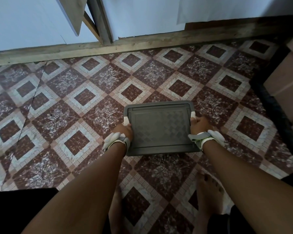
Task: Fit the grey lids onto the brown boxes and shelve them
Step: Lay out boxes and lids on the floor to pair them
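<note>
A grey lid (160, 127) with a woven pattern sits flat on top of a box, seen from straight above, so the box below is hidden. My left hand (123, 130) grips its left edge and my right hand (199, 124) grips its right edge, thumbs with white tips lying on the rim. Both wrists wear grey straps. The lidded box is low over the patterned tile floor (85, 102), in front of my bare feet (210, 188).
A dark shelf frame (267, 98) stands at the right with brown boxes (284, 85) inside it. A wooden beam (125, 44) runs along the base of the white wall ahead, with a slanted wooden post (100, 21) rising from it.
</note>
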Motion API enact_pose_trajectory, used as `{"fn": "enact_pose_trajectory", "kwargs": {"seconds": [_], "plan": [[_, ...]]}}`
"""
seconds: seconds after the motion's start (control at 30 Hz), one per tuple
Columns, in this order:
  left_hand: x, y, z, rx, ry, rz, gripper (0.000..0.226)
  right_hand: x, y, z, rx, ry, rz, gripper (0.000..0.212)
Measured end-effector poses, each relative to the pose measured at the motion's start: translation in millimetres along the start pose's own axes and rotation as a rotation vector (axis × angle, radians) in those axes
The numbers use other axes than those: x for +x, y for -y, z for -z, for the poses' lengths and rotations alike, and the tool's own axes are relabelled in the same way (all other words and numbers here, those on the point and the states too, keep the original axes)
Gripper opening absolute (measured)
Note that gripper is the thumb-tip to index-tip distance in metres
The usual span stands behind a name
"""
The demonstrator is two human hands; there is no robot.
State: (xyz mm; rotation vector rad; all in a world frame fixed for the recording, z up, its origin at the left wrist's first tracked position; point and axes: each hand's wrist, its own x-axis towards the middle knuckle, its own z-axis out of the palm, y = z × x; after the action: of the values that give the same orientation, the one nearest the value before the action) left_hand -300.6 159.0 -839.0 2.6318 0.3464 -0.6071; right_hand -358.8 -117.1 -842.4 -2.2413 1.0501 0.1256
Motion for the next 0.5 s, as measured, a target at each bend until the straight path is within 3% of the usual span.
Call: {"fn": "enact_pose_trajectory", "kwargs": {"seconds": [0.07,0.17,0.3,0.37,0.43,0.5], "plan": [[-9,-4,2,0.023,0.027,-0.006,0.051,0,-1,-3,-0.075,0.073,-0.014,0.06],[-23,0,2,0.005,0.023,0.036,0.05,-10,-2,5,-0.281,0.243,0.029,0.051],[-36,13,14,-0.06,0.053,0.087,0.062,-27,3,27,-0.441,0.335,0.154,0.083],[-41,4,33,-0.141,0.058,0.043,0.061,-33,16,42,-0.479,0.288,0.207,0.075],[-50,-12,63,-0.182,0.021,-0.022,0.062,-42,38,69,-0.389,0.216,0.2,0.049],[-59,-28,97,-0.236,-0.036,-0.085,0.065,-49,63,99,-0.261,0.159,0.233,0.042]]}}
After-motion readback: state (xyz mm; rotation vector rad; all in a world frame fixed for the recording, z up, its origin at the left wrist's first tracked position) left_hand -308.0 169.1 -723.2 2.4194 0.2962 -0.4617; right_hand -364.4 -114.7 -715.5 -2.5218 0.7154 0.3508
